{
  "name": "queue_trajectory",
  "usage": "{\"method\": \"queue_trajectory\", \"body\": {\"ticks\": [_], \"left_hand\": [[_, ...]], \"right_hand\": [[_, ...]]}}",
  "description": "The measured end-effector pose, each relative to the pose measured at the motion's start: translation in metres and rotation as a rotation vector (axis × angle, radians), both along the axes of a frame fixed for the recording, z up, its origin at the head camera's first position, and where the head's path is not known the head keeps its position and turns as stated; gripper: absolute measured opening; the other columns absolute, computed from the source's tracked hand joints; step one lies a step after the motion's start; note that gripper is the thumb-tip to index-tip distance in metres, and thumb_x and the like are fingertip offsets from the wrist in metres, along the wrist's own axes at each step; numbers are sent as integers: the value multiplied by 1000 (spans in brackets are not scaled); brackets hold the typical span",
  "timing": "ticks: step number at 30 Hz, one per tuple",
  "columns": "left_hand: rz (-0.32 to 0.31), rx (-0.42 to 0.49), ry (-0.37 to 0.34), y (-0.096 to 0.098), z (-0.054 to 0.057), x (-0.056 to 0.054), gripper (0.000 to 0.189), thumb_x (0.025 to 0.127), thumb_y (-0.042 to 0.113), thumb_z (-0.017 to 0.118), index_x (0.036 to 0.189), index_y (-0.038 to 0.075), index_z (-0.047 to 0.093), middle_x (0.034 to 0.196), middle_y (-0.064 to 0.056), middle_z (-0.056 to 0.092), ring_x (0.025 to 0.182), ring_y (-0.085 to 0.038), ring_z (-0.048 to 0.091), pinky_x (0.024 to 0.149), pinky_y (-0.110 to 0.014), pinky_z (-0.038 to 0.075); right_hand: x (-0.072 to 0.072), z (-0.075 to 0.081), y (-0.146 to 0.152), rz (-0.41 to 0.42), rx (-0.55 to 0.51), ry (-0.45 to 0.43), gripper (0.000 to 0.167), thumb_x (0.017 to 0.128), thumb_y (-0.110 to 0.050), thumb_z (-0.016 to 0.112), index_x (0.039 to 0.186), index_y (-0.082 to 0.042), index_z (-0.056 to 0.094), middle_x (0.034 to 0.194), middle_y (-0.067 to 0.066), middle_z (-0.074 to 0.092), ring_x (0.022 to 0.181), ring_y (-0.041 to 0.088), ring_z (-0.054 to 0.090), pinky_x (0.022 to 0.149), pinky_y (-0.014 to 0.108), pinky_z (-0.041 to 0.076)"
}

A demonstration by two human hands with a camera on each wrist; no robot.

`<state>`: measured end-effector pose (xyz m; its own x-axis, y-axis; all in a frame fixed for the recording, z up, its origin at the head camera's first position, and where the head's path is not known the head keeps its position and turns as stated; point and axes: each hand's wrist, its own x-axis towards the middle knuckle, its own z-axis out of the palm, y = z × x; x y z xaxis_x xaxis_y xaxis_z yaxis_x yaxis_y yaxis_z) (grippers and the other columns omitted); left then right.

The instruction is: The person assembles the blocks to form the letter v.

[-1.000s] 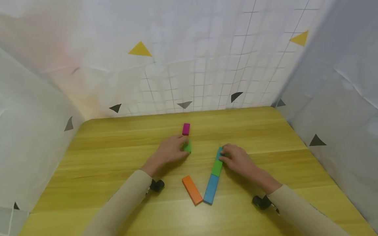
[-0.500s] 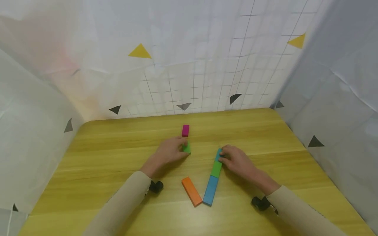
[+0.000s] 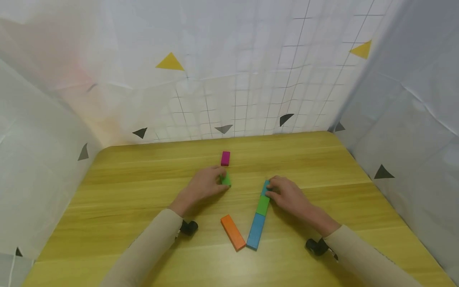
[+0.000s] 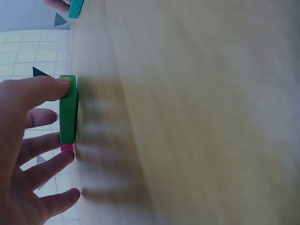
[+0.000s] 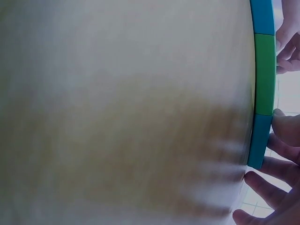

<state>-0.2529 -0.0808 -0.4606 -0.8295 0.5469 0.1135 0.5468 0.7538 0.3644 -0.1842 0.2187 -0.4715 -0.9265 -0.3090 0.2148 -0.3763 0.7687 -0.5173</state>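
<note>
My left hand point(image 3: 204, 184) pinches a small green block point(image 4: 68, 110) lengthwise, the thumb on its near end and fingertips at the far end. A magenta block point(image 3: 225, 158) lies just beyond it, mostly hidden in the left wrist view. My right hand point(image 3: 289, 195) holds the far blue block point(image 5: 260, 140) of a straight row, thumb near its joint with the middle block. That middle green block point(image 3: 263, 205) touches the longer near blue block point(image 3: 256, 231). An orange block point(image 3: 233, 232) slants on the left, its near corner at or almost touching the row's near end.
All the blocks are on a wood-grain table point(image 3: 154, 255). White sheeting with grid lines point(image 3: 236, 95) closes off the back, and more sheets stand at the left and right sides. Black wrist cameras point(image 3: 189, 228) sit below both sleeves.
The green block in my left hand has turned slightly, its far end swinging left. My right hand stays at the row. The head view has tilted a little.
</note>
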Motion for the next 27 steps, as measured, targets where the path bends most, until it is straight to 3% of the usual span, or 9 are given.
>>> {"method": "queue_trajectory", "body": {"ticks": [9, 17, 27], "left_hand": [[10, 24, 13, -5, -2, 4, 27, 84, 41, 75, 99, 20, 63, 104, 7, 65, 82, -12, 56, 77, -29, 49], [63, 29, -3, -11, 2, 11, 26, 85, 44, 74, 96, 24, 62, 101, 10, 64, 80, -12, 54, 72, -27, 47], [62, -33, 84, -15, 3, 23, 28, 83, 47, 75, 94, 24, 63, 104, 7, 65, 88, -13, 59, 80, -31, 51]], "right_hand": [[1, 1, -1, -8, 13, -4, 6, 89, -18, 74, 92, -15, 69, 109, 5, 70, 102, 24, 66, 87, 44, 55], [0, 2, 0, -4, 15, -6, 6, 89, -18, 74, 92, -15, 69, 111, 5, 70, 103, 25, 65, 88, 45, 54], [-1, 0, 1, 2, -1, -18, 6, 89, -17, 74, 92, -15, 69, 110, 6, 70, 103, 25, 66, 87, 45, 55]]}}
